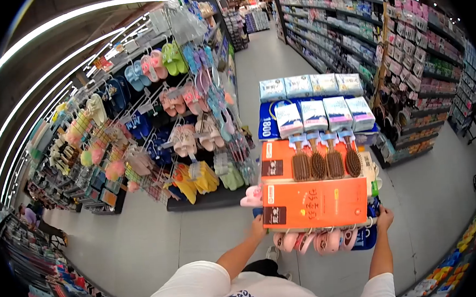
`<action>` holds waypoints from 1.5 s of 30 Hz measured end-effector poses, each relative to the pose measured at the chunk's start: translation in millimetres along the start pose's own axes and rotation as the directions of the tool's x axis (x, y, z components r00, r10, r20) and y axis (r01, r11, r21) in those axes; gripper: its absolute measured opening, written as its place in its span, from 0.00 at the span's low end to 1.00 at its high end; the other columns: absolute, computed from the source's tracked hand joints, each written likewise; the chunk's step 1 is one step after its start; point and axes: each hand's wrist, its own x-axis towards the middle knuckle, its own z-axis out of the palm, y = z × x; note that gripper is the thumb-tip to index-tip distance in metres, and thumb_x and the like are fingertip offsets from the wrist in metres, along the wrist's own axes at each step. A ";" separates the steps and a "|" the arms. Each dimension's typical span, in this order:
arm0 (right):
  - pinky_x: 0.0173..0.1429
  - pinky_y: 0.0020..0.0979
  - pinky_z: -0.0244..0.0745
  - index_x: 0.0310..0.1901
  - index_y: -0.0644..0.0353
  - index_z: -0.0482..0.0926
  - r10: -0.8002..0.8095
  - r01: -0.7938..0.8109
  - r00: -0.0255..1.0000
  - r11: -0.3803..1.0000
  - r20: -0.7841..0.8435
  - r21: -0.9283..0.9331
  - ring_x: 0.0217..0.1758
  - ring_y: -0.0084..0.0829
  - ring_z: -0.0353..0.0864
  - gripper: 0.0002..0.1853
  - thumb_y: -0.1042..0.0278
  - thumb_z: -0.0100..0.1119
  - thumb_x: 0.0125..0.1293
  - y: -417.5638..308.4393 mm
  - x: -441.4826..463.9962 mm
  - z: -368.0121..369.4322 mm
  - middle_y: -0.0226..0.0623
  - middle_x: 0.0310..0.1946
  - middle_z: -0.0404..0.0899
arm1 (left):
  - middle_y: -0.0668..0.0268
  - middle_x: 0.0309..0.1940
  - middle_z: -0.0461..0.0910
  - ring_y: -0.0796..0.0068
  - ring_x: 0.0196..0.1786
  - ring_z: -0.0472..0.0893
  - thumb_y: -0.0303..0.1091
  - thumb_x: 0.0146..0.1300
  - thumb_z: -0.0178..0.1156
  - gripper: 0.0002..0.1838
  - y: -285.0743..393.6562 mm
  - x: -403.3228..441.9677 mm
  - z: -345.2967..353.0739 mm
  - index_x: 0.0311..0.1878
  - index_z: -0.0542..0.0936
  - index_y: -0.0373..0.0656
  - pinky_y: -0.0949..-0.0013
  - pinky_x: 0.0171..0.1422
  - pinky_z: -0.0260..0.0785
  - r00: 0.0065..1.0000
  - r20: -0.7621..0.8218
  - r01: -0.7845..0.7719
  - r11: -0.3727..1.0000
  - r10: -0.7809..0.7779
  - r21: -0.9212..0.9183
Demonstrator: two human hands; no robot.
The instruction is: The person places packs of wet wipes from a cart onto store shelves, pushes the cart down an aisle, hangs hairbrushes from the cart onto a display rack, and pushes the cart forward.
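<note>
Nearest us is our white shirt [219,291], with the front orange box [328,203] lying just beyond it. Our left hand [258,227] is at that box's near left corner; its fingers are partly hidden, so we cannot tell how far it is closed. Our right hand [384,217] is against the end of a bar [369,222] near the box's near right corner, and its grip is too small to judge.

Pink slippers [326,241] hang below the near edge, and another pink pair [251,196] sticks out past the left edge. Beyond the front box, four brown hairbrushes [335,163] lie side by side over the rear orange box [273,150]. Farther back come four white packets [338,113] on a blue pack [267,126], then a row of pale blue packets [298,86].

Around us, a slipper rack [186,143] stands to the left and stocked shelves [334,23] to the right.
</note>
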 end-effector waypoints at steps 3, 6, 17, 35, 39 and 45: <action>0.30 0.30 0.70 0.29 0.71 0.80 -0.031 0.030 1.000 0.998 -0.006 -0.051 0.21 0.28 0.77 0.14 0.63 0.62 0.59 -17.4 -9.0 -4.2 0.39 0.19 0.79 | 0.56 0.23 0.76 0.63 0.23 0.78 0.41 0.69 0.47 0.15 1.5 -8.2 1.1 0.36 0.74 0.38 0.63 0.21 0.69 0.995 0.081 -0.066 0.998 0.066 0.000; 0.29 0.30 0.70 0.29 0.71 0.80 -0.028 0.027 0.999 0.999 -0.026 -0.032 0.20 0.28 0.77 0.14 0.64 0.63 0.59 -18.2 -9.4 -2.6 0.39 0.18 0.79 | 0.58 0.22 0.76 0.66 0.20 0.78 0.41 0.70 0.46 0.16 5.9 -4.5 1.1 0.36 0.74 0.38 0.64 0.18 0.68 0.994 0.095 -0.055 0.998 0.059 -0.042; 0.27 0.29 0.70 0.26 0.72 0.81 -0.020 0.021 0.999 1.000 -0.034 0.012 0.19 0.27 0.76 0.15 0.63 0.63 0.58 -33.6 -13.7 -0.7 0.39 0.17 0.79 | 0.58 0.21 0.77 0.67 0.18 0.77 0.46 0.68 0.49 0.20 27.1 -6.2 6.7 0.30 0.75 0.36 0.66 0.18 0.69 0.992 -0.008 0.124 0.977 -0.127 -0.175; 0.30 0.32 0.69 0.24 0.69 0.81 -0.018 0.013 1.000 0.986 -0.026 -0.165 0.20 0.29 0.74 0.16 0.61 0.65 0.57 -39.5 77.3 30.3 0.38 0.15 0.77 | 0.53 0.23 0.75 0.64 0.30 0.70 0.44 0.68 0.52 0.21 -27.5 65.2 81.0 0.28 0.76 0.34 0.63 0.41 0.65 0.992 -0.102 0.054 0.974 -0.078 -0.220; 0.31 0.33 0.70 0.25 0.69 0.81 -0.055 0.047 0.998 0.974 -0.031 -0.221 0.21 0.30 0.75 0.17 0.59 0.64 0.57 -52.6 93.7 33.2 0.39 0.16 0.78 | 0.54 0.24 0.75 0.63 0.31 0.69 0.42 0.69 0.51 0.20 14.9 59.1 85.9 0.28 0.76 0.35 0.63 0.46 0.63 0.989 -0.063 0.114 0.954 -0.136 -0.276; 0.31 0.34 0.69 0.28 0.71 0.81 -0.035 0.034 0.999 0.960 0.001 -0.277 0.22 0.30 0.75 0.19 0.57 0.61 0.59 -58.9 123.4 40.1 0.41 0.18 0.78 | 0.55 0.26 0.74 0.64 0.39 0.68 0.38 0.68 0.49 0.16 25.1 72.4 104.1 0.29 0.76 0.35 0.63 0.52 0.59 0.993 -0.046 0.093 0.952 -0.111 -0.292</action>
